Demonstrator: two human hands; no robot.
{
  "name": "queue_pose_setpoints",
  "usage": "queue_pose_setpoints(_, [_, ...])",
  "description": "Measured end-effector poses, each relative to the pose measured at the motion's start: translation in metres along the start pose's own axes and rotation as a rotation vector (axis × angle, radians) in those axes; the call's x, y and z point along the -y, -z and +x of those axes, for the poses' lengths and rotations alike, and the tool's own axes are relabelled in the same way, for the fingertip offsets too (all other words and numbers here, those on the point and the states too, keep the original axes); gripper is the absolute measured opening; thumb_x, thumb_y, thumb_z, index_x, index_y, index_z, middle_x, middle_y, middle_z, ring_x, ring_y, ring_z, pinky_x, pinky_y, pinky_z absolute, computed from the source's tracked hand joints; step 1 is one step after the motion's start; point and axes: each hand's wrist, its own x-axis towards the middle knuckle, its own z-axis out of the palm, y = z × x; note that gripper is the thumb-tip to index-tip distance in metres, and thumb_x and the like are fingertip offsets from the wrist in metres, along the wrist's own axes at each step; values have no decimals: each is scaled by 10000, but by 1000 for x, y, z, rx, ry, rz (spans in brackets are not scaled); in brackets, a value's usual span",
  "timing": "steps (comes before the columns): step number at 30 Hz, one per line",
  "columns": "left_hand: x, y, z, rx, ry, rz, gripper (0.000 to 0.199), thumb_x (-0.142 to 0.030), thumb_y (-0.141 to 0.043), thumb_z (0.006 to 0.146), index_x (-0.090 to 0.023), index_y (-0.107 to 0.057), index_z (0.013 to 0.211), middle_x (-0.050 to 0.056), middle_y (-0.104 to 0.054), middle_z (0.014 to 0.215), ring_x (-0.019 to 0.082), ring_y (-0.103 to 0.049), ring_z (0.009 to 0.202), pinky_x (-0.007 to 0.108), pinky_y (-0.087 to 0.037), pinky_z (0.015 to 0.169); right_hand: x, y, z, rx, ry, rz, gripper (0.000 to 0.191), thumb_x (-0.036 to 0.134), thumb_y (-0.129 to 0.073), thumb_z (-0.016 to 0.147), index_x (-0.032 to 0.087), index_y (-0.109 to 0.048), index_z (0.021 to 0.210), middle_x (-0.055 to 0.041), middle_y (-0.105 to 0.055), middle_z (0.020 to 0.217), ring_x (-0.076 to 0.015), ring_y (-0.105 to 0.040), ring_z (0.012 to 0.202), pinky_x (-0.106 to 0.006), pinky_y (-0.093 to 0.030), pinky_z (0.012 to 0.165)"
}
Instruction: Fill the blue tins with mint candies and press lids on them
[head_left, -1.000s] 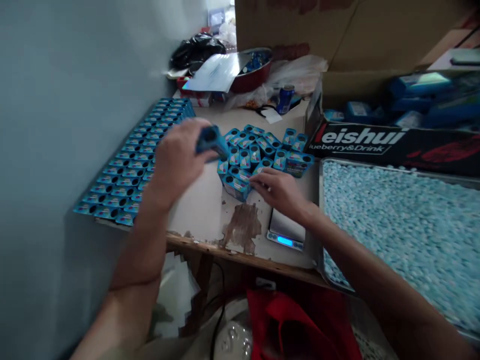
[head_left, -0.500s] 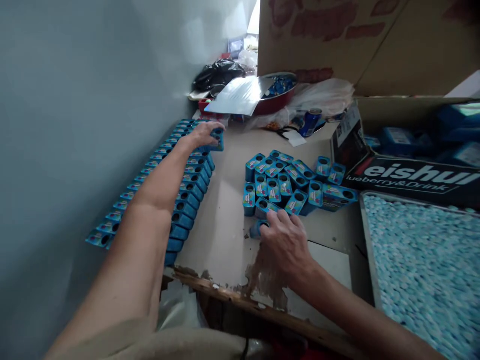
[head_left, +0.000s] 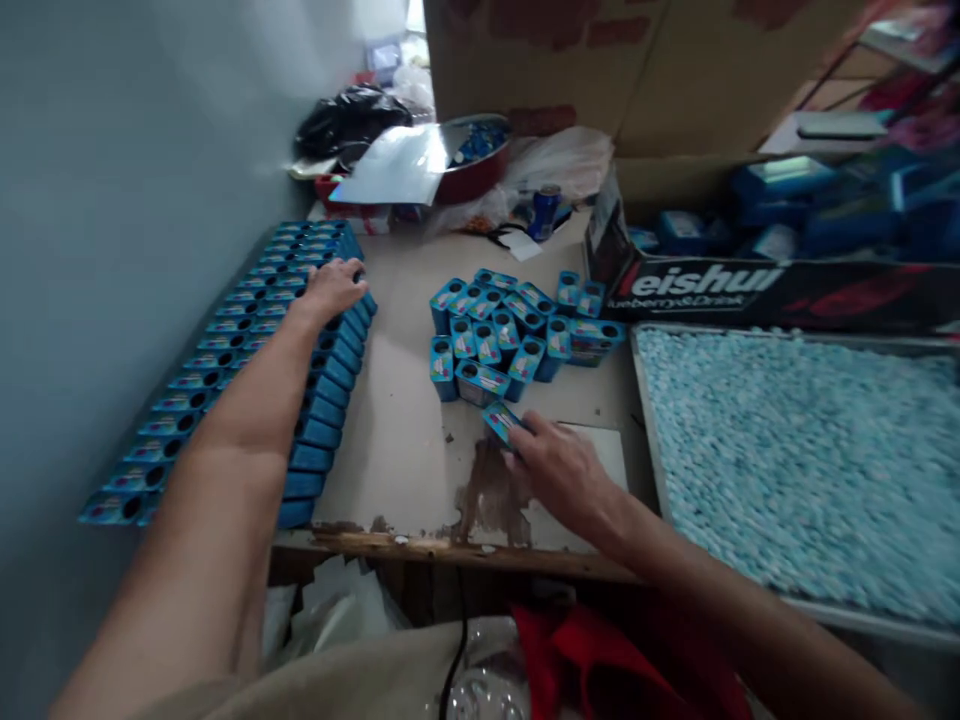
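My left hand (head_left: 335,290) lies over the right edge of the block of blue boxes (head_left: 217,358), its fingers bent round a box in the row. These boxes stand tightly in several rows along the wall, each with a dark round hole and a printed label on top. My right hand (head_left: 559,460) pinches a single blue box (head_left: 499,420) between thumb and fingers, tilted above the table near its front edge. Just beyond it, a loose cluster of similar boxes (head_left: 486,340) stands at mixed angles. The right palm's underside is hidden.
To the right is a metal tray (head_left: 651,440) full of small light-blue pieces. Behind it stands a black-printed carton (head_left: 697,288) holding more blue boxes. At the back are a red bowl (head_left: 472,175), a blue can (head_left: 545,212) and a black plastic bag (head_left: 349,125).
The view has swung right. My left hand has brought its box against the row's right edge and sits slightly nearer. My right hand has drawn a box away from the cluster.
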Motion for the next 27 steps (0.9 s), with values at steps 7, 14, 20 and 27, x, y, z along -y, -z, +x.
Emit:
queue_pose_setpoints(7, [-24,21,-17,15,0,-59,1429,-1069,-622,396,-161,-633,1499,163,-639,1619,311,-481,1605,456,-320,1301,-109,-8,-63,-292,130,180,115,211,-652,1068,216,-684,958,-96,-765,1139,-241,-762,1006,-320,-555,841])
queue_pose_setpoints(14, [-74,-8,-61,53,-24,-177,1090,-874,-794,687,-175,-603,1502,141,-695,1477,335,-625,1333,532,-429,1249,-165,-18,-89,-401,215,471,98,339,-708,1046,245,-706,1072,-132,-761,1393,-288,-758,1238,-429,-618,1016])
queue_pose_setpoints(20, [-94,-73,-50,-25,297,-927,1062,-1124,-677,530,-236,-529,1093,1,-704,1052,179,-620,1028,449,-526,1017,-215,-36,-118,-800,-269,659,228,463,-706,985,242,-727,1036,-140,-816,1185,-284,-800,1106,-418,-662,934])
queue_pose_setpoints(27, [-111,-98,28,166,151,-1097,1112,-1172,-531,576,-243,-614,1180,32,-794,1185,204,-660,1078,505,-544,1071,-244,-69,-168,-820,-538,399,90,445,-691,985,364,-721,957,-103,-851,1051,-340,-816,984,-513,-636,959])
